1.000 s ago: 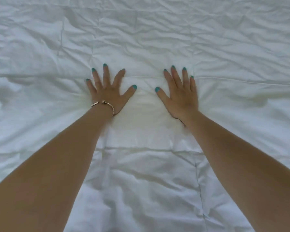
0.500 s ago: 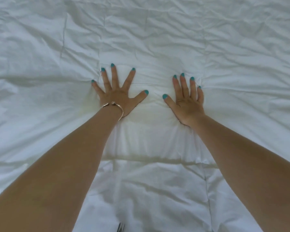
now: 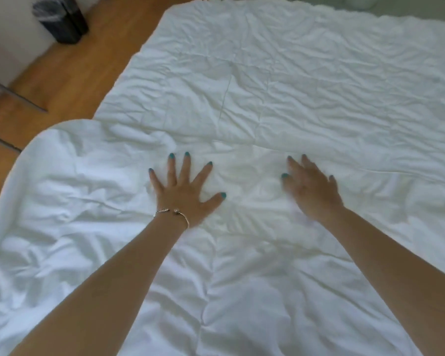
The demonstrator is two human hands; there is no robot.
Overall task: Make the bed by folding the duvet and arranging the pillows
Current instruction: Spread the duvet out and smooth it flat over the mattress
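A white, creased duvet covers the bed and fills most of the view. Its near layer lies folded over, with a rounded fold edge at the left. My left hand, with a thin bracelet on the wrist, lies flat on the duvet with its fingers spread. My right hand is blurred, fingers apart, just over or on the duvet to the right of the left hand. Neither hand holds anything. No pillows are in view.
A wooden floor runs along the bed's left side. A black waste bin with a liner stands at the top left by a pale wall. Grey furniture legs cross the floor at the far left.
The view has lifted and turned left, so the bed's left edge, the floor and the bin now show. My hands have moved further apart; the right hand is in motion.
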